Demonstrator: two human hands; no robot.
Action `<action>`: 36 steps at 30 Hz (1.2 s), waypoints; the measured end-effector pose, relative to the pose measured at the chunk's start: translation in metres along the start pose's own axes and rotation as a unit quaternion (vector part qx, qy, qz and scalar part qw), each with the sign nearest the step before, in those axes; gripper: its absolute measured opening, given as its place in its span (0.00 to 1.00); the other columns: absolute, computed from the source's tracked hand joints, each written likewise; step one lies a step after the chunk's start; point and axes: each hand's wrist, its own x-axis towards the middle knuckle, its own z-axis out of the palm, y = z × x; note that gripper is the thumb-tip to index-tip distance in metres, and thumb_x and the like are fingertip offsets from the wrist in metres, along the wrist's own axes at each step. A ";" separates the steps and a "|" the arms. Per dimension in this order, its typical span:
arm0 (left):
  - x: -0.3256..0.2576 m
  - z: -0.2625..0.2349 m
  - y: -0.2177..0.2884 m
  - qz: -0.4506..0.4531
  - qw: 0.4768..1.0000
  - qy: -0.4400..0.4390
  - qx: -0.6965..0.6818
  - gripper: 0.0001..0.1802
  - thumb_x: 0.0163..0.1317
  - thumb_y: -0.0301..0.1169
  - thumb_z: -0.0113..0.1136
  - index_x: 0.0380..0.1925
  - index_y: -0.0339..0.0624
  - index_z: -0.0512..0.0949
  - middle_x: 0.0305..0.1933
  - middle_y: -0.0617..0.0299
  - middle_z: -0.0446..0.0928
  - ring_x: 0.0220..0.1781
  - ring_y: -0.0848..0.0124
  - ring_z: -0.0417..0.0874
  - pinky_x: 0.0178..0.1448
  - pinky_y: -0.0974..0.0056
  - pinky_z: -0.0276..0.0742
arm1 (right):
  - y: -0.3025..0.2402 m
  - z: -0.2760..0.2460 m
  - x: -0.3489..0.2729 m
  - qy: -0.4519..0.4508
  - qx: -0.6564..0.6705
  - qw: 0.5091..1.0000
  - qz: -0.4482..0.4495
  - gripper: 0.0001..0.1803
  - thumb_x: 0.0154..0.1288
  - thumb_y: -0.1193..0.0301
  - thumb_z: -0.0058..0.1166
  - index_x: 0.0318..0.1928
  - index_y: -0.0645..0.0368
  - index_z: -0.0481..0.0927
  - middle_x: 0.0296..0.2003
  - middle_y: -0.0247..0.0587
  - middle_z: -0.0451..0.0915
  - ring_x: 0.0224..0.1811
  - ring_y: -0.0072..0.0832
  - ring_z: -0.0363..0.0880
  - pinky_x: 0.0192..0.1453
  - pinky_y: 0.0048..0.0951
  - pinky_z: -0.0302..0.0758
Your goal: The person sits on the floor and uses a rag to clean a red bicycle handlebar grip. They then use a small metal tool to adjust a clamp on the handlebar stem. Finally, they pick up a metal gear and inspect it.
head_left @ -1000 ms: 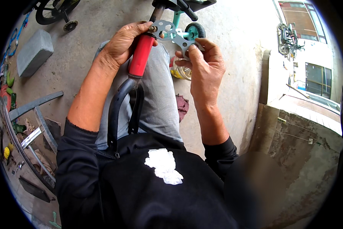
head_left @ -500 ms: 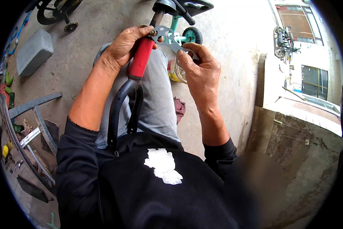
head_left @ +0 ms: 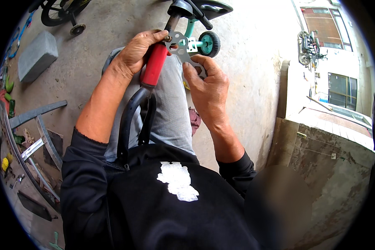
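A child's bike frame with a red tube (head_left: 155, 66) and a black fork (head_left: 128, 110) leans between my thighs. My left hand (head_left: 139, 50) wraps round the upper end of the red tube, its thumb beside a small bolt (head_left: 167, 38). In my right hand (head_left: 208, 81) is a flat grey multi-hole wrench (head_left: 181, 51), pinched at its near end between thumb and fingers. The wrench's far end lies at the bolt; whether a hole is fully seated on it I cannot tell. Above the red tube are a dark stem and a black handlebar grip (head_left: 199, 16).
A teal frame with a small black-tyred wheel (head_left: 210, 43) stands just beyond my hands. On the left are a grey block (head_left: 38, 57), a bent metal bar (head_left: 39, 113) and a bike with a training wheel (head_left: 77, 29). A dark red cloth (head_left: 194, 120) lies right of my leg.
My right hand has moved left and slightly down, swinging the wrench's near end toward me. My left hand keeps its hold on the red tube.
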 end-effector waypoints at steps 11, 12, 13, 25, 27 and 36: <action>0.003 -0.001 0.001 -0.032 0.999 -0.021 -0.002 0.13 0.67 0.37 0.57 0.39 0.37 0.78 0.35 0.59 0.82 0.36 0.73 0.82 0.46 0.68 0.78 | 0.008 0.044 -0.029 0.055 0.043 0.997 0.017 0.11 0.61 0.75 0.59 0.41 0.68 0.76 0.27 0.54 0.77 0.26 0.38 0.79 0.31 0.33 0.75; 0.003 -0.001 0.002 -0.030 0.999 -0.025 -0.008 0.13 0.67 0.37 0.58 0.39 0.37 0.78 0.35 0.58 0.82 0.35 0.74 0.82 0.44 0.69 0.79 | 0.004 0.048 -0.031 0.052 0.059 0.996 0.040 0.10 0.61 0.75 0.58 0.40 0.68 0.76 0.25 0.54 0.76 0.26 0.40 0.79 0.31 0.34 0.74; 0.004 -0.001 0.002 -0.028 0.999 -0.029 -0.015 0.12 0.66 0.37 0.59 0.39 0.37 0.78 0.36 0.57 0.82 0.34 0.75 0.82 0.42 0.70 0.80 | 0.009 0.055 -0.033 0.055 0.046 0.997 0.035 0.09 0.62 0.74 0.57 0.39 0.68 0.75 0.22 0.55 0.74 0.25 0.45 0.76 0.31 0.36 0.73; 0.000 0.000 0.007 -0.036 0.999 -0.029 0.016 0.15 0.68 0.39 0.55 0.41 0.35 0.78 0.38 0.52 0.82 0.34 0.71 0.83 0.43 0.69 0.81 | 0.007 0.000 -0.016 0.037 0.125 0.991 0.019 0.08 0.66 0.73 0.57 0.39 0.66 0.77 0.22 0.34 0.77 0.21 0.17 0.73 0.26 0.21 0.70; -0.001 0.001 0.008 -0.045 0.998 -0.033 0.016 0.15 0.68 0.39 0.56 0.40 0.36 0.79 0.38 0.52 0.82 0.35 0.71 0.83 0.44 0.69 0.81 | 0.004 -0.016 -0.008 -0.005 0.216 0.967 0.135 0.08 0.68 0.71 0.55 0.38 0.65 0.78 0.23 0.32 0.78 0.21 0.17 0.77 0.22 0.18 0.70; 0.004 -0.011 0.001 -0.051 0.999 -0.021 0.000 0.18 0.67 0.41 0.57 0.42 0.35 0.78 0.39 0.56 0.83 0.35 0.71 0.84 0.44 0.68 0.81 | -0.004 -0.040 0.030 -0.145 0.161 0.966 0.138 0.09 0.65 0.71 0.58 0.40 0.65 0.80 0.24 0.34 0.79 0.18 0.14 0.70 0.20 0.17 0.67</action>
